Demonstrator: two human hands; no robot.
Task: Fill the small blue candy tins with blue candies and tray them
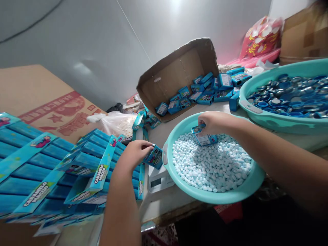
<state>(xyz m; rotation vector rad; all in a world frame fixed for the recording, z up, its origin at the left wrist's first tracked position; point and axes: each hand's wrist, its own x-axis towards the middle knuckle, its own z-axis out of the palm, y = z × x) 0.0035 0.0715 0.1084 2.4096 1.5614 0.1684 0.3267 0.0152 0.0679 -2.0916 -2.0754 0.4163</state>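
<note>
My left hand is closed on a small blue candy box, held beside the basin and above a white kitchen scale. Pale blue and white candies fill much of the turquoise basin. Over them, my right hand grips another small blue candy box, tilted, with a white label facing me. A small shiny piece shows at its upper end by my fingers; what it is I cannot make out. The box's lower edge is close to the candies; whether it touches them I cannot tell.
Display trays packed with blue boxes are stacked at the left. A tipped cardboard carton spills loose blue boxes at the back. Another turquoise basin holds blue and silver round pieces at right. A large carton stands behind the trays.
</note>
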